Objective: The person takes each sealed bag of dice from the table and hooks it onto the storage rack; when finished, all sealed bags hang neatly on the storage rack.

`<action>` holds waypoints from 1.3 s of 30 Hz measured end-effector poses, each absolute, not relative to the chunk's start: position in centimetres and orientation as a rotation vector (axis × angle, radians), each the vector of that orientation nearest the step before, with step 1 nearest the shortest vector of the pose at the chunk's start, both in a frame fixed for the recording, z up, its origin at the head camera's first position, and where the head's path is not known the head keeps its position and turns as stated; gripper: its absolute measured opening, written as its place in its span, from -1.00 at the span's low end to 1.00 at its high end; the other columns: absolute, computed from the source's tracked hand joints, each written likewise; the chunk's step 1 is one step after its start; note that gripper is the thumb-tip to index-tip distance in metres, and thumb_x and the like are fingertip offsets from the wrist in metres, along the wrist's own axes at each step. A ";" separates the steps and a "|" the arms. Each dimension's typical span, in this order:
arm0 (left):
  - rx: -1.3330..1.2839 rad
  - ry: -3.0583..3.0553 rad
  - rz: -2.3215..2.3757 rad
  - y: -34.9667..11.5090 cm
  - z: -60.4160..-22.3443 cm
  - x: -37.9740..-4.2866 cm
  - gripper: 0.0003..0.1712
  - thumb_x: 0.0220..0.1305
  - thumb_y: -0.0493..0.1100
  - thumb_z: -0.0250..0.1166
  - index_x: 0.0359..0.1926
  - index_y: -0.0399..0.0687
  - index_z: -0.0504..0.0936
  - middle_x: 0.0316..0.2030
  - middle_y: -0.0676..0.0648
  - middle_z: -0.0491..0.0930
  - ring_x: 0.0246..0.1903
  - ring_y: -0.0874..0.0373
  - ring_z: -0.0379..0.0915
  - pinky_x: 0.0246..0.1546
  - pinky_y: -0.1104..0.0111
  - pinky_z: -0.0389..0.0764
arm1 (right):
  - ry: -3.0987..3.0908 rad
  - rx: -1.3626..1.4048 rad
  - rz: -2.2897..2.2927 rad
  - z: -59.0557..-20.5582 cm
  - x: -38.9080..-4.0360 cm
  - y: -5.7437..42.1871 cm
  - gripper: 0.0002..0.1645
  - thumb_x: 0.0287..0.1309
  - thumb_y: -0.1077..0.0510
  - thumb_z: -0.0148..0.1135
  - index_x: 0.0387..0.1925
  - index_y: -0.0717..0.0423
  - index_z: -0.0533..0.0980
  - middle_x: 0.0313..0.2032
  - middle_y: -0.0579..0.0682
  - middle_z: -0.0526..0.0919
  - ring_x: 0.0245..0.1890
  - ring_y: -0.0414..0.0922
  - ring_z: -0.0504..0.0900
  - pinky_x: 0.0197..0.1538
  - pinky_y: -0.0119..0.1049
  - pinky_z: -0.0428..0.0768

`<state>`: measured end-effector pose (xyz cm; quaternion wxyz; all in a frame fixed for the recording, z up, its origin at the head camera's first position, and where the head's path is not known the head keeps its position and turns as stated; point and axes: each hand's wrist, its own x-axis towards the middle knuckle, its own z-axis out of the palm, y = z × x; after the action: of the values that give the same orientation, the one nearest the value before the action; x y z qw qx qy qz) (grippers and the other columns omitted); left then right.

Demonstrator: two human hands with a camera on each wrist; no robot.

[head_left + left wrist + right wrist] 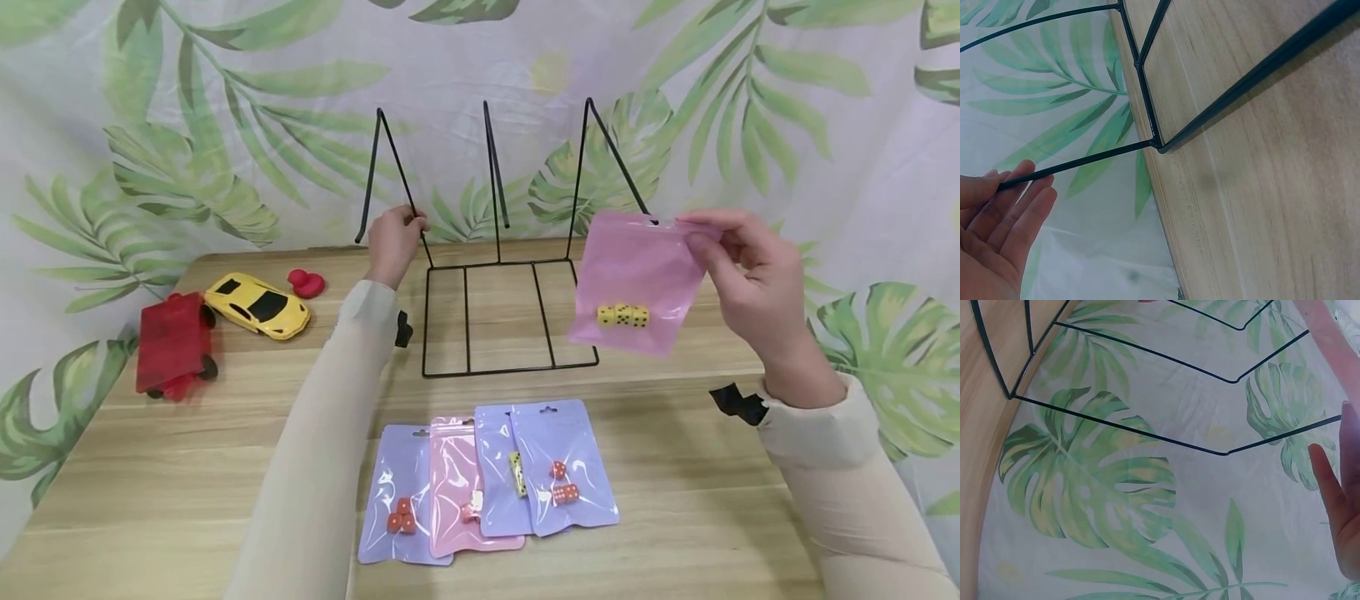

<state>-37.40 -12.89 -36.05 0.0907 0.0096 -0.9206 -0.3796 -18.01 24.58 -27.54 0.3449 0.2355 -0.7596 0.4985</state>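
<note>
A black wire rack (510, 370) with three tall bent prongs stands on the wooden table. My left hand (395, 246) pinches its left upright wire, which the left wrist view shows between thumb and fingers (1007, 215). With thumb and index finger, my right hand (757, 283) grips the upper right corner of a pink zip bag (637, 258). Three yellow dice (623, 316) sit in a row low in that bag. Its top hanging hole is right at the tip of the right prong. In the right wrist view the bag shows only as a pinkish strip at the upper right.
In front of the rack lie overlapping bags: a blue one (397, 475), a pink one (453, 450) and two more blue ones (566, 433), with red or yellow dice inside. At left are a red toy vehicle (171, 342), a yellow toy car (258, 304) and a small red object (306, 283).
</note>
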 end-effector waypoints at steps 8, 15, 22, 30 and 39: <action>0.024 -2.754 -1.109 -12.8 -36.0 -37.3 -0.66 0.52 -0.09 0.05 0.01 -0.16 0.67 0.00 -0.19 0.68 -0.18 -0.09 0.54 -0.19 0.18 0.45 | -2.081 0.607 1.275 -27.4 -19.1 24.3 -0.76 0.22 0.50 0.19 -0.09 0.42 0.62 -0.21 -0.43 0.68 -0.50 -0.37 0.45 -0.45 -0.57 0.36; 0.027 -2.775 -1.066 -12.6 -36.2 -37.3 -0.65 0.54 -0.09 0.00 0.01 -0.15 0.66 -0.04 -0.20 0.69 -0.23 -0.11 0.53 -0.21 0.17 0.46 | -2.124 0.568 1.356 -27.5 -21.2 24.3 -0.77 0.31 0.39 0.17 -0.04 0.41 0.59 -0.26 -0.39 0.68 -0.43 -0.35 0.54 -0.34 -0.57 0.47; 0.013 -2.767 -1.060 -12.6 -36.4 -37.5 -0.66 0.54 -0.09 0.01 0.00 -0.16 0.66 -0.04 -0.21 0.69 -0.23 -0.12 0.53 -0.21 0.16 0.46 | -2.181 0.522 1.326 -27.3 -23.4 24.3 -0.76 0.35 0.30 0.17 -0.03 0.34 0.60 -0.31 -0.41 0.66 -0.44 -0.38 0.54 -0.33 -0.58 0.51; 0.019 -2.775 -1.073 -12.8 -36.5 -37.6 -0.66 0.55 -0.07 0.02 -0.01 -0.15 0.66 -0.07 -0.17 0.69 -0.27 -0.07 0.53 -0.29 0.22 0.45 | -2.275 0.433 1.362 -26.5 -26.4 23.8 -0.74 0.37 0.21 0.18 -0.01 0.26 0.59 -0.29 -0.40 0.63 -0.41 -0.35 0.56 -0.28 -0.59 0.51; -0.015 -2.774 -1.041 -13.0 -36.4 -37.5 -0.67 0.54 -0.09 0.03 -0.02 -0.17 0.66 -0.10 -0.17 0.71 -0.23 -0.10 0.57 -0.23 0.17 0.49 | -2.387 0.339 1.299 -25.4 -29.2 23.1 -0.71 0.40 0.11 0.16 0.03 0.15 0.59 -0.18 -0.19 0.70 -0.43 -0.34 0.59 -0.34 -0.56 0.51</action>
<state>-37.50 -13.03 -36.41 0.0891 -0.0049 -0.9325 -0.3499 -29.20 23.15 -25.39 0.1999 0.1213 -0.8540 0.4647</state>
